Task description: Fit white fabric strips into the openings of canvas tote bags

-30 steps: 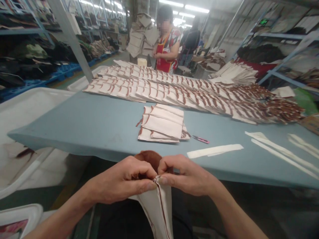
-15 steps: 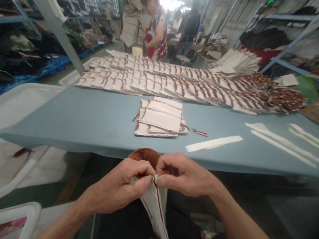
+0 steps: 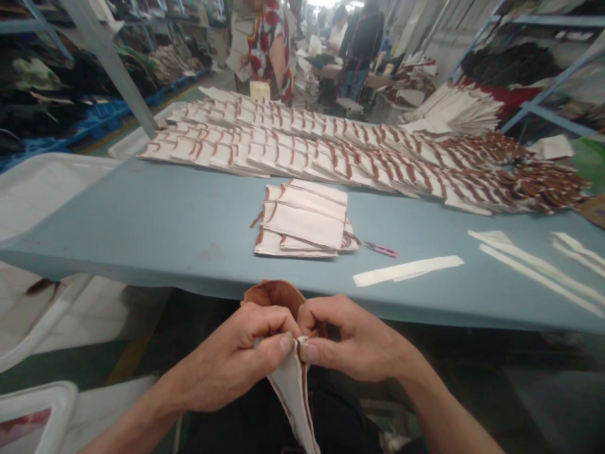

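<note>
Both hands are down in front of the near table edge, pinching the same cloth (image 3: 289,394). It's a cream piece with brown trim along the edges, and it hangs below the table between the arms. The left hand (image 3: 236,353) has thumb and fingers clamped on the top corner from the left. The right hand (image 3: 350,340) is clamped on it from the right, with the two thumb tips nearly touching. A brown fold (image 3: 275,294) of the same piece sticks up just behind the knuckles.

On the blue table (image 3: 155,233), straight ahead, there's a small stack (image 3: 302,221) of the same cream pieces. Just right of it lie pink snips (image 3: 382,250), then a white strip (image 3: 409,270) nearer the edge. More strips (image 3: 534,268) lie further right. The far side is covered in long overlapping rows (image 3: 331,157) of the pieces, running left to right.

A person in a red patterned top (image 3: 271,44) stands at the far end. White bins (image 3: 42,195) sit off the left side, and there are shelves of dark stuff on both walls.
</note>
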Action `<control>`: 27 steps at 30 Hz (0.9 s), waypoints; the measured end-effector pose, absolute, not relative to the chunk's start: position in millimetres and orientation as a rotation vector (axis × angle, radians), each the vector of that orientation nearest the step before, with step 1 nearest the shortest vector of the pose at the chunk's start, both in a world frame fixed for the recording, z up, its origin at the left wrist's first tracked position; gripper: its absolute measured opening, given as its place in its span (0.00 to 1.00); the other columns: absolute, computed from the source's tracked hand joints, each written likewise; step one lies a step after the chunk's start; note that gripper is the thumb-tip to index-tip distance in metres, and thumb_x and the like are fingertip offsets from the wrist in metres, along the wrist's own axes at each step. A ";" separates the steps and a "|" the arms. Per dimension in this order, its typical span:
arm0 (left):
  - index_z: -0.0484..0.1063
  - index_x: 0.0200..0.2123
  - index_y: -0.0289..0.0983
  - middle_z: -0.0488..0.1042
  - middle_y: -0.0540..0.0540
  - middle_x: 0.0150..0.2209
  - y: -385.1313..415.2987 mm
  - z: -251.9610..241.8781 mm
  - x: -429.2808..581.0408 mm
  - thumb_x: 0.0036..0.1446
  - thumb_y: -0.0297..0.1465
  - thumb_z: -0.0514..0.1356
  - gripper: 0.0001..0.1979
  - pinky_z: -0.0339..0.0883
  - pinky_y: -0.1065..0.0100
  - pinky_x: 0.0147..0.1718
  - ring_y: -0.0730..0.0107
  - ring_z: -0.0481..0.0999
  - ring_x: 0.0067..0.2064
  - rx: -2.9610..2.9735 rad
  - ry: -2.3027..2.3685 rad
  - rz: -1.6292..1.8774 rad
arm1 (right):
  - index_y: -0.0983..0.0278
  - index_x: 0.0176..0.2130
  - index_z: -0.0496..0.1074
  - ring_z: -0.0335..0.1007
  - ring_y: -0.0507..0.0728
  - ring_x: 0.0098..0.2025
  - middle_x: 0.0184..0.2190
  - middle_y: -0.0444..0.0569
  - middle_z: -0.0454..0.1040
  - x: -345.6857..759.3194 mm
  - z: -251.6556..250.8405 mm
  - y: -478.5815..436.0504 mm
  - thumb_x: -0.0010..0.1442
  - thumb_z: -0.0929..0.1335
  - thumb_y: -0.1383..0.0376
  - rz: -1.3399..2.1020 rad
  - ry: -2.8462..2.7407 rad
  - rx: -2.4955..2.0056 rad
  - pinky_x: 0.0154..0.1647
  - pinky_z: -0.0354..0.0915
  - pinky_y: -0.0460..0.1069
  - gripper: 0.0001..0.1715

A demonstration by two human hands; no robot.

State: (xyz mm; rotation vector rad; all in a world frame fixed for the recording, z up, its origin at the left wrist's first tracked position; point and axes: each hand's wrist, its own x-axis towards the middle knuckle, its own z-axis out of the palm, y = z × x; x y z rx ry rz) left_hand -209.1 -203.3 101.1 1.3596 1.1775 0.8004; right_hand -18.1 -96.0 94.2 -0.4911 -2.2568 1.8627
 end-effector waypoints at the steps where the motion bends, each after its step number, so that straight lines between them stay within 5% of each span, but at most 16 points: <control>1: 0.68 0.29 0.36 0.64 0.53 0.26 -203.0 101.1 -209.4 0.64 0.38 0.52 0.15 0.55 0.72 0.27 0.73 0.61 0.28 1.350 1.172 0.796 | 0.63 0.28 0.65 0.55 0.49 0.25 0.23 0.39 0.62 -18.0 94.9 -96.2 0.62 0.70 0.56 1.845 -2.271 -0.505 0.25 0.54 0.44 0.18; 12: 0.70 0.27 0.36 0.66 0.54 0.25 -199.9 105.1 -205.9 0.65 0.40 0.58 0.16 0.55 0.74 0.27 0.75 0.61 0.28 1.303 1.281 0.746 | 0.64 0.28 0.68 0.61 0.47 0.24 0.23 0.38 0.68 -16.2 102.6 -103.3 0.54 0.70 0.71 1.407 -2.455 -0.643 0.28 0.54 0.43 0.06; 20: 0.76 0.32 0.34 0.71 0.53 0.26 -200.6 109.2 -214.1 0.65 0.38 0.58 0.14 0.58 0.75 0.28 0.75 0.64 0.28 1.366 1.220 0.672 | 0.64 0.29 0.70 0.61 0.47 0.25 0.24 0.38 0.69 -13.0 104.6 -101.4 0.59 0.71 0.66 1.487 -2.455 -0.596 0.29 0.55 0.44 0.08; 27: 0.74 0.31 0.35 0.72 0.54 0.27 -200.9 109.3 -220.9 0.68 0.32 0.56 0.13 0.57 0.75 0.28 0.76 0.67 0.28 1.693 1.353 0.757 | 0.64 0.30 0.71 0.59 0.49 0.25 0.24 0.38 0.67 -18.8 120.8 -103.2 0.54 0.72 0.66 1.298 -2.542 -0.597 0.29 0.51 0.46 0.06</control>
